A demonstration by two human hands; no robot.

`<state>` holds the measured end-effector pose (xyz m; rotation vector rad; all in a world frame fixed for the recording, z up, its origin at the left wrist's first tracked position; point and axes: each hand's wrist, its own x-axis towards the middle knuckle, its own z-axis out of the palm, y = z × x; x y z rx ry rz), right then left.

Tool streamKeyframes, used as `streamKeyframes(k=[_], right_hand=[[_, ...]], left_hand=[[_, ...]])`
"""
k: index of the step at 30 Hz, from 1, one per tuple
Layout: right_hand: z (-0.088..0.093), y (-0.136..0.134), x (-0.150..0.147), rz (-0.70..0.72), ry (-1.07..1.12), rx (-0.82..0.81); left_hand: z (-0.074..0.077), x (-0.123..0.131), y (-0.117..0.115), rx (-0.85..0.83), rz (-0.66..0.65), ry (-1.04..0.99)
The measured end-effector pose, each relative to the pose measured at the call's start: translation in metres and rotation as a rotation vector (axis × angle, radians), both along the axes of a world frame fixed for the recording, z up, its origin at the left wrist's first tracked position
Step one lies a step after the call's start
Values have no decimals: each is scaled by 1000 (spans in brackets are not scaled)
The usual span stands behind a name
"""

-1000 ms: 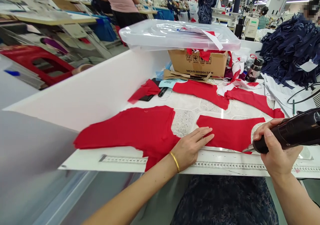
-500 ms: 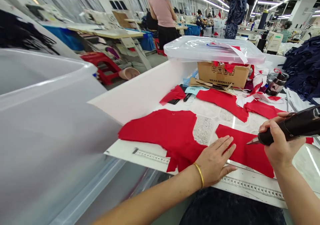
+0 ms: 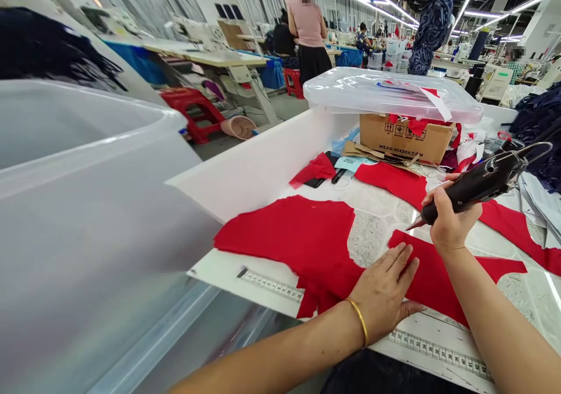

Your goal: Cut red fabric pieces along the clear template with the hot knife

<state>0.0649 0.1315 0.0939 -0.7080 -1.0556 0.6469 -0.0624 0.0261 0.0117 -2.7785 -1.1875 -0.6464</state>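
Observation:
My left hand lies flat with fingers outstretched, pressing the left end of a red fabric piece onto the table. In my right hand is a black handheld power tool with a pointed metal tip and a wire loop at its rear. Its tip hovers near the upper left edge of that fabric piece; whether it touches is unclear. A larger red fabric piece spreads to the left of my left hand. Along the table's front edge runs a measuring tape, partly covered by my hand and the fabric.
A cardboard box under a clear plastic lid stands at the back, with fabric scraps around it. More red pieces lie behind my hands. A large translucent bin fills the left. Dark fabric is heaped at right.
My right hand has moved left and up with the tool, from over the fabric's middle to its upper left edge. My left hand stays on the fabric. The view has shifted slightly.

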Motion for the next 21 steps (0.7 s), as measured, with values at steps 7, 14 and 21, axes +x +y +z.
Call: streamKeyframes(k=[7,14,21], right_hand=[[3,-7,-7,106,-4,-16],[0,-3,-14,95,12,4],[-3,0,-17,75,-7,21]], left_hand=[[-4,6,6,-3,32,28],[-10,11,4,4,66,25],[-14,11,0,71,86,24]])
